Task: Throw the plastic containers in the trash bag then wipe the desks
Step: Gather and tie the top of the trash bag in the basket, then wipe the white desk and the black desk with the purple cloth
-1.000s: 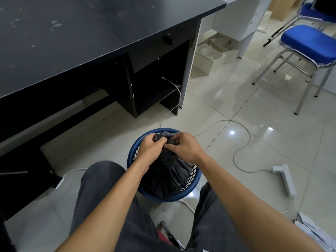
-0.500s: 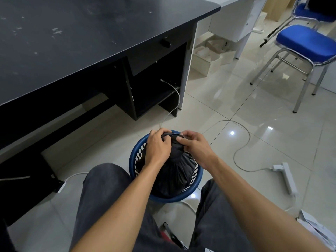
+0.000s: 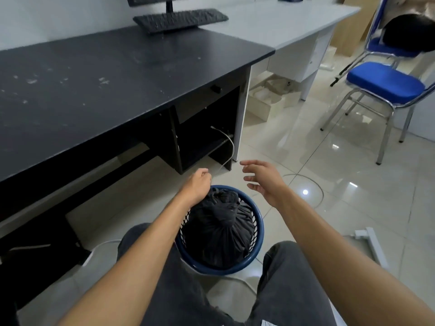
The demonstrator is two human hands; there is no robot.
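Right grip hangs splayed beside the knotted, crinkled trash bag.

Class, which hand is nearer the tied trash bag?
Left. The left hand is right beside the top of the trash bag; the right hand hovers open, farther to the right.

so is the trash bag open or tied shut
Tied shut: the trash bag is gathered into a knot at its top, sitting in the blue basket.

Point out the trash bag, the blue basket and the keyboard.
trash bag (image 3: 219, 234), head view, its gathered side.
blue basket (image 3: 219, 270), head view, near rim.
keyboard (image 3: 180, 20), head view, middle keys.
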